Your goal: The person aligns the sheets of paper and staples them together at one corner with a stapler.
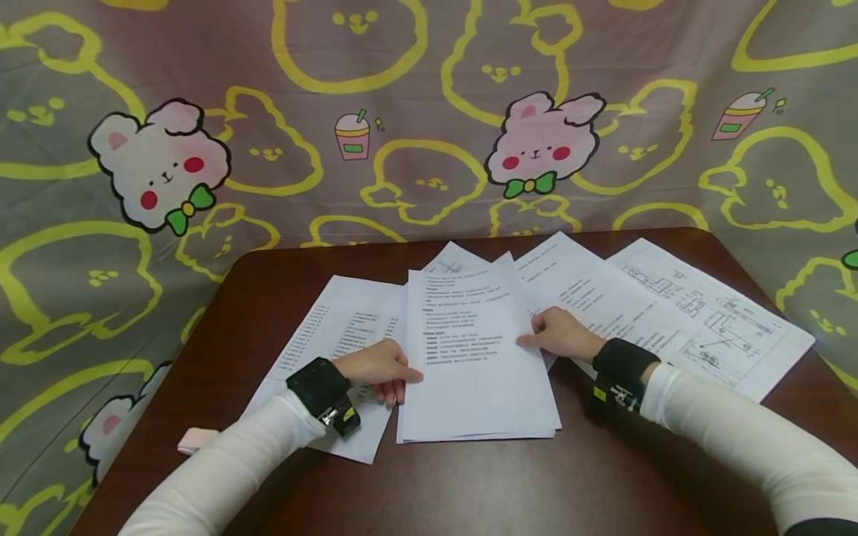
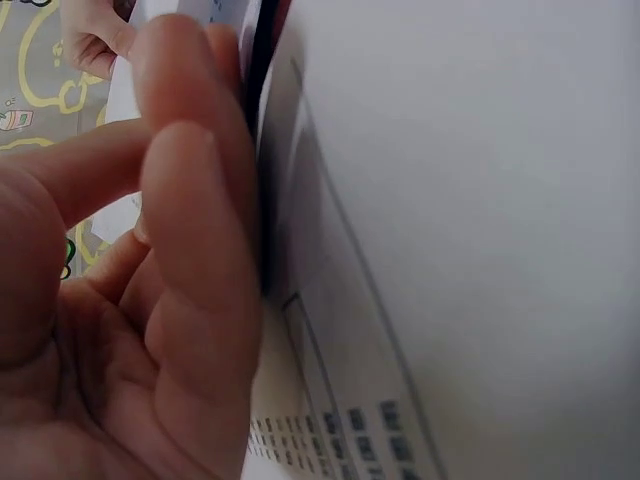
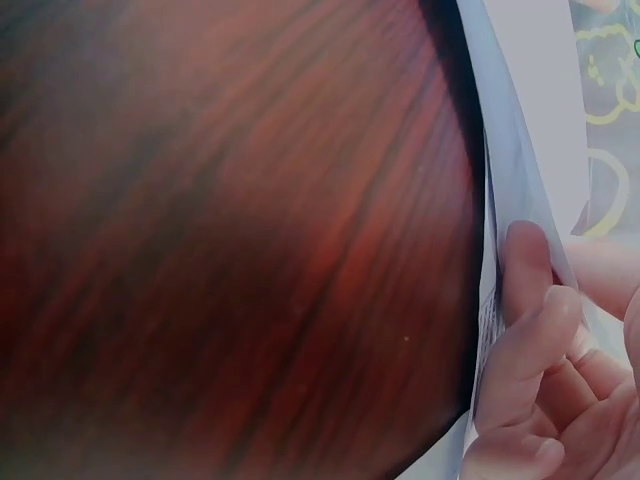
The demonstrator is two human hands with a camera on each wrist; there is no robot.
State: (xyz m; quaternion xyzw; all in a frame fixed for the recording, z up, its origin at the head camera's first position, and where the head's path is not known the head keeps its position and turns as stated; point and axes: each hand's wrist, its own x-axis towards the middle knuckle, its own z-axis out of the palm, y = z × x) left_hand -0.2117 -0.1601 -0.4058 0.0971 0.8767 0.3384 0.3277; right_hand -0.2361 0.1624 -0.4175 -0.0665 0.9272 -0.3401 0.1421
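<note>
In the head view a small stack of printed sheets (image 1: 479, 398) lies at the middle of the table, its lower edges slightly uneven. My left hand (image 1: 378, 370) pinches the stack's left edge, thumb on top. On the opposite side my right hand (image 1: 563, 333) pinches the right edge between thumb and fingers. The right wrist view shows the right fingers (image 3: 530, 270) beneath the lifted paper edge. Curled left fingers (image 2: 200, 220) lie close against a printed page in the left wrist view. Under the left hand is another sheet with a list (image 1: 322, 342).
Text pages (image 1: 570, 268) and a sheet with technical drawings (image 1: 731, 327) overlap on the right. Another page (image 1: 452, 257) pokes out behind the stack. A small pink object (image 1: 197, 439) sits by the left sleeve. A patterned curtain (image 1: 415, 112) hangs behind the dark wooden table (image 1: 469, 491).
</note>
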